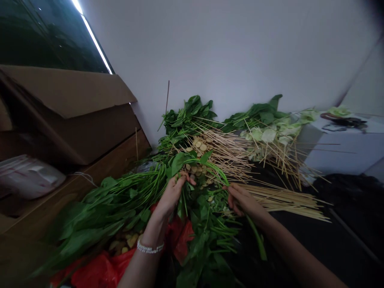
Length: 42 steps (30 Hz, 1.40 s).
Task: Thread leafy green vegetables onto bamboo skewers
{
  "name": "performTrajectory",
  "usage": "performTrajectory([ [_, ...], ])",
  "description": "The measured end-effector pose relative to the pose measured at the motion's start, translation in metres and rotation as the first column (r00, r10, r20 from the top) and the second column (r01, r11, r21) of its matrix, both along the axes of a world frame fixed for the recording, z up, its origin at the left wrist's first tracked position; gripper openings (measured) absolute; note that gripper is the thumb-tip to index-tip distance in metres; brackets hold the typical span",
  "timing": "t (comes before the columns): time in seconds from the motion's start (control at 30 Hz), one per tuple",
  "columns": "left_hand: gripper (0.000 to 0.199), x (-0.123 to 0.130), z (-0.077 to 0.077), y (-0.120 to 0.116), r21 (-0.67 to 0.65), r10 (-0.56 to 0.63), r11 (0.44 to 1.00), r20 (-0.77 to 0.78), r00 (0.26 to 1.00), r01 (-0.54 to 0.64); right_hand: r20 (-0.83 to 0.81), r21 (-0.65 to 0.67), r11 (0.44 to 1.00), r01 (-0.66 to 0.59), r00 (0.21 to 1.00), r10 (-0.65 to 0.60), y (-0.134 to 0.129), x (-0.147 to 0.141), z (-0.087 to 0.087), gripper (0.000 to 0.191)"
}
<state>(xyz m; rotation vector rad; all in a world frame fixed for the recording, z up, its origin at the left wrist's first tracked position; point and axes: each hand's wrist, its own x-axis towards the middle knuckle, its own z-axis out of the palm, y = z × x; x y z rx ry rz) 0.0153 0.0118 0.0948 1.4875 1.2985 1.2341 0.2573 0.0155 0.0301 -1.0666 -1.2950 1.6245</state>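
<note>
My left hand [177, 184] is closed around the leafy end of some green vegetable stems [220, 172], which arch across to the right. My right hand [243, 199] pinches the same stems farther along, and a thick stem end hangs below it. A pile of long-stemmed leafy greens [120, 196] lies to the left of my left hand. More loose greens [210, 236] lie below and between my hands. Bare wooden skewers [285, 200] are bunched just beyond my right hand. Behind my hands, pale round slices [199, 146] are threaded on skewers.
Skewered pale green leaves [268, 134] and bundled dark greens [192, 112] lie along the wall. A cardboard box [75, 120] stands left, near a plastic container [33, 176]. A red plastic bag [102, 270] lies at front left. A white box [348, 148] is at right.
</note>
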Motion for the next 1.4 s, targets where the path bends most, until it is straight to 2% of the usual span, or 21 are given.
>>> performTrajectory([
  [0.07, 0.023, 0.012, 0.0, -0.008, 0.035, -0.029, 0.999, -0.038, 0.999, 0.03, -0.019, -0.018, 0.999, -0.032, 0.999, 0.032, -0.003, -0.003, 0.001, 0.046],
  [0.13, 0.019, 0.026, -0.003, -0.015, 0.128, -0.017, 0.991, -0.208, 0.978, 0.044, -0.028, -0.015, 0.998, -0.065, 0.997, 0.065, -0.007, -0.005, 0.002, 0.044],
  [0.2, 0.016, 0.038, -0.009, -0.018, 0.243, 0.009, 0.966, -0.382, 0.924, 0.091, -0.022, -0.018, 0.995, -0.096, 0.995, 0.095, -0.011, -0.007, 0.002, 0.045],
  [0.27, 0.025, 0.047, -0.018, -0.019, 0.339, 0.019, 0.924, -0.5, 0.866, 0.175, -0.008, -0.025, 0.99, -0.137, 0.991, 0.137, -0.014, -0.009, 0.002, 0.049],
  [0.33, 0.031, 0.052, -0.026, -0.018, 0.382, 0.026, 0.886, -0.606, 0.795, 0.262, 0.005, -0.02, 0.984, -0.179, 0.984, 0.179, -0.016, -0.009, 0.001, 0.053],
  [0.4, 0.032, 0.054, -0.033, -0.017, 0.367, 0.051, 0.874, -0.723, 0.689, 0.32, 0.011, -0.002, 0.979, -0.206, 0.978, 0.206, -0.017, -0.01, 0.0, 0.056],
  [0.5, 0.026, 0.055, -0.038, -0.016, 0.33, 0.11, 0.887, -0.832, 0.544, 0.324, 0.016, 0.009, 0.978, -0.21, 0.978, 0.21, -0.018, -0.01, -0.002, 0.057],
  [0.73, 0.018, 0.059, -0.032, -0.016, 0.244, 0.108, 0.905, -0.924, 0.366, 0.348, 0.043, 0.009, 0.986, -0.168, 0.985, 0.168, -0.018, -0.016, -0.004, 0.053],
  [0.83, 0.013, 0.06, -0.033, -0.014, 0.232, 0.102, 0.898, -0.936, 0.336, 0.374, 0.071, -0.002, 0.988, -0.158, 0.985, 0.157, -0.019, -0.018, -0.004, 0.05],
  [0.93, 0.016, 0.058, -0.035, -0.013, 0.224, 0.085, 0.898, -0.933, 0.349, 0.379, 0.087, -0.014, 0.987, -0.161, 0.983, 0.162, -0.018, -0.018, -0.006, 0.044],
  [1.0, 0.013, 0.057, -0.034, -0.013, 0.225, 0.064, 0.9, -0.915, 0.399, 0.372, 0.082, -0.022, 0.983, -0.183, 0.979, 0.184, -0.017, -0.017, -0.008, 0.042],
  [1.07, 0.008, 0.056, -0.033, -0.013, 0.228, 0.031, 0.913, -0.864, 0.502, 0.337, 0.054, -0.032, 0.978, -0.207, 0.977, 0.208, -0.016, -0.016, -0.011, 0.042],
  [1.13, 0.007, 0.057, -0.033, -0.013, 0.217, -0.023, 0.932, -0.763, 0.646, 0.289, 0.019, -0.035, 0.974, -0.222, 0.975, 0.223, -0.015, -0.015, -0.013, 0.042],
  [1.2, 0.01, 0.057, -0.034, -0.01, 0.185, -0.092, 0.954, -0.571, 0.816, 0.237, -0.011, -0.035, 0.971, -0.235, 0.972, 0.234, -0.015, -0.013, -0.012, 0.044],
  [1.27, 0.008, 0.055, -0.034, -0.004, 0.116, -0.104, 0.983, -0.269, 0.957, 0.139, -0.038, -0.039, 0.967, -0.252, 0.967, 0.251, -0.016, -0.011, -0.008, 0.048],
  [1.33, 0.002, 0.046, -0.032, 0.005, 0.028, -0.019, 0.999, -0.009, 1.0, 0.019, -0.056, -0.046, 0.963, -0.264, 0.964, 0.261, -0.016, -0.009, -0.002, 0.051],
  [1.4, 0.009, 0.031, -0.026, 0.012, -0.021, 0.083, 0.996, 0.113, 0.99, -0.082, -0.055, -0.055, 0.967, -0.25, 0.967, 0.247, -0.016, -0.008, 0.003, 0.054],
])
